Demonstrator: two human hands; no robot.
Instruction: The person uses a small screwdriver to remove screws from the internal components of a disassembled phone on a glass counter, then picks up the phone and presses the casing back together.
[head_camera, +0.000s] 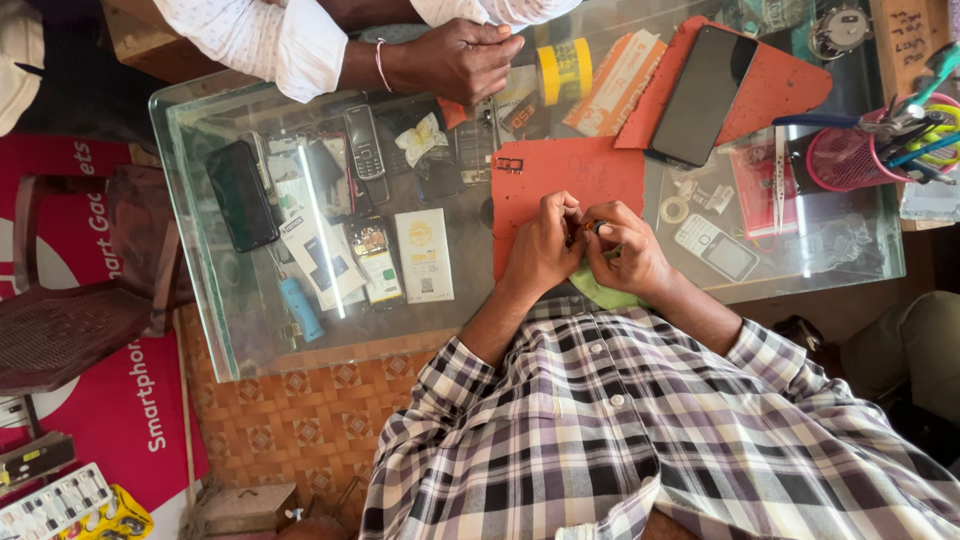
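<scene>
Orange mat (560, 185) under left hand (543, 250) and right hand (628, 255), both pinching a small part, green cloth (603, 292) beneath.

Bright, even daylight fills the scene. A white streak of glare crosses the glass counter (200, 200) at the left, with paler reflections at its far right. Shadows are soft and short. Focus is sharp at centre; edges show slight wide-angle stretching and softness.
</scene>
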